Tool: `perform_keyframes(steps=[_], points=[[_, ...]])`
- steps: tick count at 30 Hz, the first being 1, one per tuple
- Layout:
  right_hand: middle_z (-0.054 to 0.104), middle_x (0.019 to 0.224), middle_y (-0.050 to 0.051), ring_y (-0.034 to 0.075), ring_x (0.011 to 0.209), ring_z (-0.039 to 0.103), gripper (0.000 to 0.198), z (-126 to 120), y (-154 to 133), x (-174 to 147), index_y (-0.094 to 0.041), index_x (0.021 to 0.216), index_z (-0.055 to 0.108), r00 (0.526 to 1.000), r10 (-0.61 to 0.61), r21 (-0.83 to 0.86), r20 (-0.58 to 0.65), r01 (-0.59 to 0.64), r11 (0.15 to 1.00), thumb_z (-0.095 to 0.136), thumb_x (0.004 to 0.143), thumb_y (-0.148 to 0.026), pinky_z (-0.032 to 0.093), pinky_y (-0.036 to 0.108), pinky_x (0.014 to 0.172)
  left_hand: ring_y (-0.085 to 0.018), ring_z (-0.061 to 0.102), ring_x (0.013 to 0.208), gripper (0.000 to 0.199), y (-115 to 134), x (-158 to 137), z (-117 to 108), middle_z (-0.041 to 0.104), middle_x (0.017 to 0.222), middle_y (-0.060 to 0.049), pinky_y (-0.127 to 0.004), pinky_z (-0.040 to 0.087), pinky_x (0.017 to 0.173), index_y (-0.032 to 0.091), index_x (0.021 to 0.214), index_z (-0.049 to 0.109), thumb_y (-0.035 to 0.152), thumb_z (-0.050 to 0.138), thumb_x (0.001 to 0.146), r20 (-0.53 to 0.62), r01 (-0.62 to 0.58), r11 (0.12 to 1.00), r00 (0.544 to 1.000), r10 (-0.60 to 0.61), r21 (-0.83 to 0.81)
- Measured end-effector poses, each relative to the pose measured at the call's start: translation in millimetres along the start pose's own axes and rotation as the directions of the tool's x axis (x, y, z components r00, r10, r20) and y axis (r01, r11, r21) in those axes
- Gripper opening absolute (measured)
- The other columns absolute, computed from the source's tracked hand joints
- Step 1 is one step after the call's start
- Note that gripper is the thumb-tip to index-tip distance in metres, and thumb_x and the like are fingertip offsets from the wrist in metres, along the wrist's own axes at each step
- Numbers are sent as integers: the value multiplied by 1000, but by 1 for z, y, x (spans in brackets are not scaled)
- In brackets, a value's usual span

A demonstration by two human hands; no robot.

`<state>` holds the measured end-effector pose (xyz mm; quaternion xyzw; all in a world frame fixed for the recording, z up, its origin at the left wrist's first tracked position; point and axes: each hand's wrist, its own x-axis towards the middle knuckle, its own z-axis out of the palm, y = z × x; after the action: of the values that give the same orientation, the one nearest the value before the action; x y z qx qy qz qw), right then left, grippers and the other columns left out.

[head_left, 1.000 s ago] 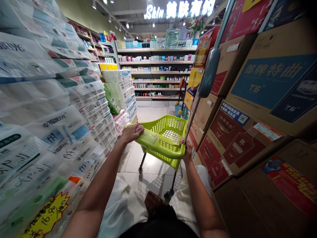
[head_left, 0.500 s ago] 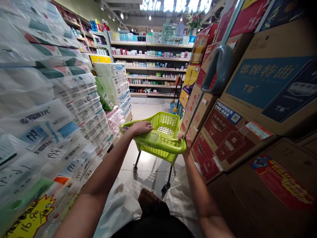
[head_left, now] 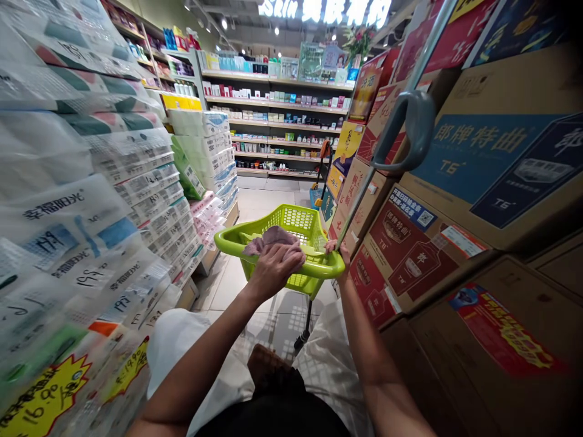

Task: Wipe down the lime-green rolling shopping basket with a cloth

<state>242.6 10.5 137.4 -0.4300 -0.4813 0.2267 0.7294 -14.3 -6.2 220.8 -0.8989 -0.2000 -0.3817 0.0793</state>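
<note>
Head view, left hand (head_left: 274,270) clutching mauve cloth (head_left: 273,237) beneath its palm, atop green cart (head_left: 324,266), right hand (head_left: 342,254) closed around pole (head_left: 355,210)

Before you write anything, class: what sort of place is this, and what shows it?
Most likely a supermarket aisle: a green shopping cart, wrapped tissue packs beside a yellow price sign, and shelves lined with small boxes and bottles.

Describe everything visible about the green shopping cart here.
The shopping cart is lime green and looks plastic: perforated walls, a thick rim, and a slim dark leg ending in a wheel. It stands upright on the tiled floor. The left hand's grip presses a mauve cloth onto its near side; the right hand's grip is closed at its right end.
</note>
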Motion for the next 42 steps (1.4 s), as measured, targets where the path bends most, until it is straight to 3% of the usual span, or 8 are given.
perform_keyframes(steps=[4, 8, 11, 18, 25, 31, 38, 42], points=[[65, 79, 4, 23, 80, 64, 46, -14, -22, -3, -24, 76, 58, 999, 36, -79, -12, -37, 996, 44, 89, -66, 51, 37, 78, -24, 66, 117, 18, -27, -50, 4, 72, 124, -9, -42, 49, 102, 26, 114, 66, 19, 61, 98, -373, 63, 997, 927, -44, 38], [70, 98, 7, 24, 93, 65, 41, -6, -66, -28, -23, 99, 63, 886, -206, -488, -415, -25, 872, 41, 97, -57, 46, 38, 88, -27, 62, 123, 23, -51, -65, 15, 67, 125, -13, -45, 47, 104, 22, 121, 60, 23, 62, 98, -664, 383, 922, 676, -319, -53], [72, 103, 10, 24, 98, 64, 40, 34, -95, -54, -22, 99, 66, 906, -364, -755, -213, 83, 650, 35, 103, -47, 42, 39, 93, -27, 60, 124, 25, -44, -58, 32, 65, 124, -13, -45, 46, 107, 21, 123, 58, 28, 61, 100, -695, 457, 872, 570, -439, -176], [67, 67, 8, 21, 69, 56, 47, 101, -89, -69, -21, 67, 64, 948, -311, -948, 67, 158, 277, 42, 106, -37, 33, 37, 76, -28, 56, 129, 23, -29, -70, 50, 60, 133, -16, -49, 46, 110, 23, 122, 57, 26, 58, 99, -561, 453, 872, 681, -471, -183], [70, 68, 7, 19, 67, 55, 46, 77, -77, -57, -20, 65, 65, 930, -319, -948, 184, 254, 193, 42, 103, -31, 27, 36, 71, -27, 62, 112, 17, -95, -59, -12, 67, 114, -11, -45, 48, 104, 24, 106, 61, 37, 52, 99, -488, 647, 742, 598, -636, -176], [69, 66, 6, 19, 67, 54, 43, 72, -74, -52, -20, 64, 65, 922, -354, -960, 156, 225, 165, 43, 100, -28, 27, 35, 72, -30, 65, 104, 24, -87, -25, -42, 73, 104, -11, -45, 47, 100, 23, 97, 65, 40, 49, 97, -51, 550, 828, 835, -548, 107], [68, 65, 5, 18, 67, 53, 40, 56, -75, -49, -21, 60, 61, 899, -409, -961, 158, 235, 145, 45, 97, -24, 28, 36, 74, -27, 68, 88, 46, -89, 28, -52, 75, 93, -6, -36, 48, 79, 26, 90, 70, 62, 42, 95, 540, 540, 809, 621, -568, 231], [68, 63, 3, 18, 66, 52, 40, 50, -74, -49, -22, 59, 59, 886, -431, -961, 173, 247, 122, 45, 97, -24, 29, 36, 75, -28, 69, 87, 50, -82, 14, -42, 74, 86, -8, -39, 49, 84, 25, 86, 69, 67, 44, 94, 369, 535, 819, 733, -572, 208]])
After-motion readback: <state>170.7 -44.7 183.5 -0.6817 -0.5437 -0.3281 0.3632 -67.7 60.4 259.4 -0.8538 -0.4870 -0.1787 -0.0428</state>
